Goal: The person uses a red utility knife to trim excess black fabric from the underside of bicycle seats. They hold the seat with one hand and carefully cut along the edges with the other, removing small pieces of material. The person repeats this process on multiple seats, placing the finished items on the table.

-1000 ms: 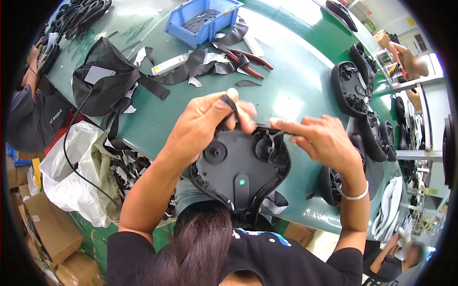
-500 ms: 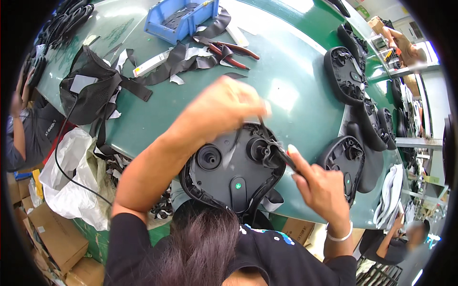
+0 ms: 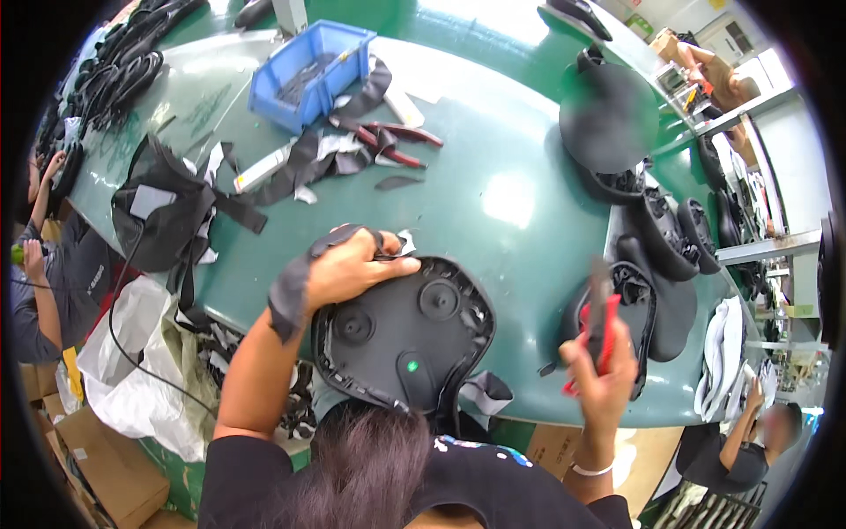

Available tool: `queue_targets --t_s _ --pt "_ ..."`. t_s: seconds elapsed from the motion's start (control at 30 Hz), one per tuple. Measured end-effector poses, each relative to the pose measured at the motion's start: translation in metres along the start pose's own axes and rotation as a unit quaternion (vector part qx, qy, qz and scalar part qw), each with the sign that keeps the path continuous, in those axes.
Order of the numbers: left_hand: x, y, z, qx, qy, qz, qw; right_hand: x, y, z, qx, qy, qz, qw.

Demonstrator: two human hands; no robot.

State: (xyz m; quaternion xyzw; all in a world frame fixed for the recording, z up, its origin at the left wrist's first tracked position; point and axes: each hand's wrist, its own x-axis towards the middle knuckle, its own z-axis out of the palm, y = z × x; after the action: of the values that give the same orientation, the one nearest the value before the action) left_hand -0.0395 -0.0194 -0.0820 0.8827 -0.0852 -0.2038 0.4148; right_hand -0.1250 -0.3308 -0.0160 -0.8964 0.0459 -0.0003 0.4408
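A black padded seat [image 3: 388,326] lies with its plastic underside up at the table's near edge. Two round sockets and a small green dot show on it. Over its far left rim, my left hand [image 3: 352,269] is closed, thumb on the plastic side. From that hand a dark fabric strip [image 3: 286,295] drapes back over my wrist; the fingers' hold is partly hidden. To the right, apart from the seat, my right hand [image 3: 604,375] grips a red-handled tool [image 3: 608,331], its grey jaws pointing up. Motion blurs it, so I cannot tell scissors from pliers.
Another red-handled tool [image 3: 392,145] lies among fabric scraps near a blue bin [image 3: 308,75]. More black seats [image 3: 661,229] line the right side. A dark mesh piece [image 3: 154,216] lies at the left, above a white plastic bag [image 3: 145,370]. Other people are at both sides.
My right hand has moved the tool from the seat's rim out to the right. My left hand has come down to the far left rim, and the strip now drapes over its wrist.
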Motion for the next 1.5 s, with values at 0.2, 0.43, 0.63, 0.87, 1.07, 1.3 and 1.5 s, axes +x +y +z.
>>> queue_targets --t_s 0.2,0.43,0.63,0.87,1.07,1.3,1.5 --pt "0.049 0.010 -0.033 -0.363 0.291 -0.025 0.885 0.159 -0.014 -0.051 0.148 0.184 -0.129 0.963" --pt "0.076 0.038 0.026 -0.045 -0.325 0.295 0.897 0.401 0.003 -0.017 0.362 0.073 -0.044 0.928" --pt "0.111 0.016 0.037 -0.302 -0.107 0.236 0.918 0.555 0.053 0.053 0.324 0.149 0.065 0.932" --pt "0.115 0.012 0.035 -0.307 -0.094 0.232 0.918 0.539 0.039 0.100 0.329 0.195 0.064 0.922" --pt "0.131 -0.001 0.028 -0.646 -0.090 0.109 0.750 0.381 -0.004 0.023 0.324 -0.128 0.080 0.934" --pt "0.092 0.023 -0.002 -0.760 -0.179 -0.061 0.622 0.165 -0.002 0.012 0.068 -0.204 -0.028 0.976" --pt "0.041 0.026 -0.010 -0.426 -0.017 -0.015 0.904 0.091 -0.005 0.026 0.042 -0.150 -0.088 0.984"
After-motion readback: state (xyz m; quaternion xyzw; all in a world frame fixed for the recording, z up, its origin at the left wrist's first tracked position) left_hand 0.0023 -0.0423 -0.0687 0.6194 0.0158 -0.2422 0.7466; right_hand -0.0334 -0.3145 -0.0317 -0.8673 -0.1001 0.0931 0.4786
